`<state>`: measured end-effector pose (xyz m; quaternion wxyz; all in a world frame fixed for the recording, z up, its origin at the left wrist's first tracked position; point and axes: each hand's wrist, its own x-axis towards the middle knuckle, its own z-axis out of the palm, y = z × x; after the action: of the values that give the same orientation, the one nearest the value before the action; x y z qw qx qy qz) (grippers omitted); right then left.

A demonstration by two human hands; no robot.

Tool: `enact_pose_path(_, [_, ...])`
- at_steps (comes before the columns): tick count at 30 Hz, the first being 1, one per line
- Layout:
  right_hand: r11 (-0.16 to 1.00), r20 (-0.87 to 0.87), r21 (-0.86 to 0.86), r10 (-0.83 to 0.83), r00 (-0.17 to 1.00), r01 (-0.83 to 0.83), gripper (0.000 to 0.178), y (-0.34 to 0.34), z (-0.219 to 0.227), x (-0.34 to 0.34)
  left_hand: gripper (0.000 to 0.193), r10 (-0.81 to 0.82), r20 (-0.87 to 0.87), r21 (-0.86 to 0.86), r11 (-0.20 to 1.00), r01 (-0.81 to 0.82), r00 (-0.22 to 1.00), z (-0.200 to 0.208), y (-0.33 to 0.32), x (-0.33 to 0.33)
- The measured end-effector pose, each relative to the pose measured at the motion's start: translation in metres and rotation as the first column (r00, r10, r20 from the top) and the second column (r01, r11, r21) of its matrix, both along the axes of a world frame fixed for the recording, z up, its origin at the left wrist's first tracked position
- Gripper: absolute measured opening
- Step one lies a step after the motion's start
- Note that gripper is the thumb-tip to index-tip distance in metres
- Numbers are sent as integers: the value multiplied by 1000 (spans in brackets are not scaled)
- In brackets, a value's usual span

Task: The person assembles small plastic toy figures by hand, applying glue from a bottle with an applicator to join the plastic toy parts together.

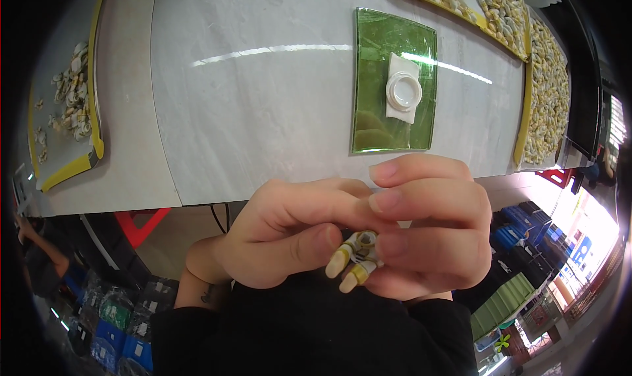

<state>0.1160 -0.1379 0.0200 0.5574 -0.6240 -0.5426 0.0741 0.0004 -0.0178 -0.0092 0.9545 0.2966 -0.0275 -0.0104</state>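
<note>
Close to my body, in front of the table edge, both my hands meet around a small white and yellow figurine piece (356, 259). Two leg-like parts with beige ends stick out of it toward me. My left hand (283, 234) pinches it with the thumb from the left. My right hand (438, 228) closes on it from the right, fingers curled over the top. Most of the piece's upper side is hidden behind the fingers. Beyond them a green glass plate (378, 44) lies on the table, carrying a white pad (402, 65) and a small round white dish (403, 91).
On the right, yellow-edged trays (520, 136) hold many small white and yellow pieces. Another yellow-edged tray (92, 86) at the left has a smaller pile. A grey marble-look table (263, 113) spans between them. Blue bins (523, 225) and a green crate (503, 307) stand lower right.
</note>
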Motion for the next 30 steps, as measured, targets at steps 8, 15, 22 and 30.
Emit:
enact_pose_path(8, [994,-11,94,-49,999,50,21,4,-9,-9,35,86,73,98,991,-93,994,0,-1,-1])
enact_pose_path(15, [980,-86,5,-200,976,201,18,6,-5,-23,32,125,224,260,948,-183,967,-2,6,9])
enact_pose_path(22, [894,-188,284,-302,934,346,17,24,-13,-24,28,167,235,428,867,-256,957,1,15,5])
enact_pose_path(30, [914,21,51,-403,915,402,40,-23,-15,28,32,755,615,783,-553,-283,227,34,116,-53])
